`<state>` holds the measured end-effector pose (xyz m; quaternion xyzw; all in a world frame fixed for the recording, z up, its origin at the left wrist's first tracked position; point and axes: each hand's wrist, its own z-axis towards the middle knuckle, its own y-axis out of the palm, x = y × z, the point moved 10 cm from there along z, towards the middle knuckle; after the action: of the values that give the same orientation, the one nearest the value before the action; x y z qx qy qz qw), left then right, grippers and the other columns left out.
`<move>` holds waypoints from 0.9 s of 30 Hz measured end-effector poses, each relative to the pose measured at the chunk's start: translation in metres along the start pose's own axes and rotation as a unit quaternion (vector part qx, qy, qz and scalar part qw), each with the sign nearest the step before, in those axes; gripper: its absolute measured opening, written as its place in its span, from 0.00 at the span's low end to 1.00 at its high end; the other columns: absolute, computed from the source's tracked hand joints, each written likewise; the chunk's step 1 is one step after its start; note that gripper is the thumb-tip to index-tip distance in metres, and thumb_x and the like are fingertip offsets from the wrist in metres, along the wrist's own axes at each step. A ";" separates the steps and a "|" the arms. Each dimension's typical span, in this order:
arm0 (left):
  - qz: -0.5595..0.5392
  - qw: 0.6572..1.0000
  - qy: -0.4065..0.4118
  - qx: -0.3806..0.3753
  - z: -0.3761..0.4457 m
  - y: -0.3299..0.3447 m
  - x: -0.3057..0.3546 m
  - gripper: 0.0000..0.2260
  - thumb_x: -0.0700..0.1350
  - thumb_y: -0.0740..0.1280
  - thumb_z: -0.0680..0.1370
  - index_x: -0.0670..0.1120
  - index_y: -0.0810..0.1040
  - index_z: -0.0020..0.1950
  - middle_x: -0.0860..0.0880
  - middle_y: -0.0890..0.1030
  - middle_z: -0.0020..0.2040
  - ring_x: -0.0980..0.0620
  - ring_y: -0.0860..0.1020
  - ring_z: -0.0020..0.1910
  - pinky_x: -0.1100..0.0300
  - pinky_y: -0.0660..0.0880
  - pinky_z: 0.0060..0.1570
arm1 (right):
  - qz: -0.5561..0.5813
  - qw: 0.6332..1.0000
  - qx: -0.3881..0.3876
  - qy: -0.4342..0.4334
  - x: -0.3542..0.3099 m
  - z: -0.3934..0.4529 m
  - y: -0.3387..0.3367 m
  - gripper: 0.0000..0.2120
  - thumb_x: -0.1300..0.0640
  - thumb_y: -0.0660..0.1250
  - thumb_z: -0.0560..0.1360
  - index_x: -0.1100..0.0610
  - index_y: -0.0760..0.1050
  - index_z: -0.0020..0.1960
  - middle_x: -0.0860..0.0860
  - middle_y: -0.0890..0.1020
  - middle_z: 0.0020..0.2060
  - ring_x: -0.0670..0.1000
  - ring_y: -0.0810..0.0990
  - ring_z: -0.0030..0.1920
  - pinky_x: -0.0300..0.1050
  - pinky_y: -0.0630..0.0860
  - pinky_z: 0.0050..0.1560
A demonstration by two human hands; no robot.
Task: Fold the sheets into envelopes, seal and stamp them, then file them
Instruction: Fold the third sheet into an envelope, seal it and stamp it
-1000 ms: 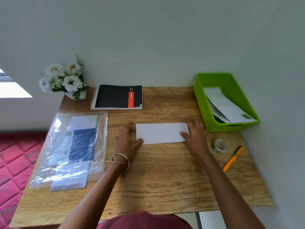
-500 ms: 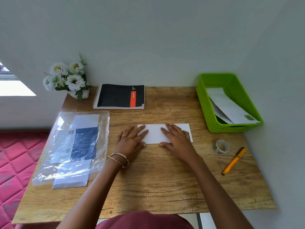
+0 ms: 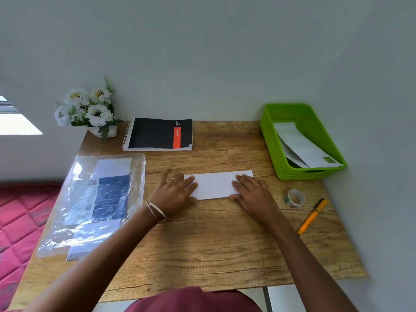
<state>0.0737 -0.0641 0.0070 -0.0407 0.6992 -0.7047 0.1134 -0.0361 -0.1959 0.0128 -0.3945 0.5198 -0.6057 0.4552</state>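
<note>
Home desk corner (notebook, flowers, mattress)

A wood-grain tabletop sits in a corner of plain pale grey walls. Bright daylight enters a window at left, above a pink quilted mattress.

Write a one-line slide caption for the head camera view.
Both hands, left and right, press a folded white sheet flat on the wooden desk, green basket of envelopes nearby.

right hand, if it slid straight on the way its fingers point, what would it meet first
The right hand lies flat on the folded white paper sheet, fingers aimed away and slightly left. Sliding on, it would cross the sheet's far edge onto bare wooden table; nothing stands there before the grey wall, as far as depth shows.
</note>
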 end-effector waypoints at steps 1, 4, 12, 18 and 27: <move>-0.003 1.000 -0.001 -0.004 -0.001 0.000 -0.001 0.28 0.65 0.49 0.76 0.49 0.78 0.60 0.47 0.80 0.57 0.41 0.78 0.56 0.31 0.62 0.61 | -0.007 0.999 0.032 -0.012 -0.003 -0.001 -0.004 0.25 0.43 0.51 0.77 0.57 0.80 0.55 0.55 0.82 0.56 0.55 0.81 0.56 0.51 0.77 0.51; -0.005 0.999 -0.007 0.033 -0.005 -0.010 -0.001 0.26 0.67 0.54 0.73 0.53 0.77 0.60 0.49 0.81 0.56 0.42 0.76 0.59 0.28 0.54 0.61 | 0.002 0.992 0.118 -0.043 -0.011 -0.005 -0.019 0.18 0.49 0.55 0.79 0.58 0.80 0.47 0.53 0.84 0.47 0.55 0.82 0.47 0.49 0.72 0.47; -0.360 0.900 -0.184 0.166 -0.016 -0.038 -0.031 0.08 0.49 0.64 0.76 0.47 0.81 0.44 0.52 0.82 0.38 0.54 0.77 0.36 0.54 0.74 0.42 | 0.211 0.952 0.189 0.114 0.017 -0.017 -0.049 0.13 0.44 0.61 0.76 0.52 0.75 0.46 0.43 0.77 0.45 0.44 0.72 0.49 0.45 0.60 0.51; -0.558 0.735 -0.359 0.140 -0.038 -0.007 -0.044 0.04 0.45 0.69 0.74 0.45 0.80 0.41 0.51 0.81 0.36 0.51 0.79 0.37 0.61 0.73 0.34 | 0.554 0.745 0.193 0.317 0.054 -0.040 -0.029 0.17 0.57 0.75 0.69 0.51 0.75 0.56 0.46 0.81 0.45 0.41 0.79 0.44 0.39 0.77 0.44; -0.445 0.791 -0.402 0.120 -0.055 0.003 -0.035 0.27 0.42 0.73 0.70 0.50 0.69 0.66 0.48 0.75 0.57 0.48 0.75 0.53 0.53 0.74 0.53 | 0.479 0.793 0.086 0.366 0.040 -0.047 0.006 0.18 0.61 0.73 0.71 0.54 0.74 0.59 0.51 0.81 0.46 0.52 0.80 0.49 0.46 0.78 0.48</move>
<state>0.0959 -0.0033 0.0062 -0.6130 0.4049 -0.6756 0.0617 -0.0912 -0.2214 0.0004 0.1964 0.7160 -0.4513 0.4951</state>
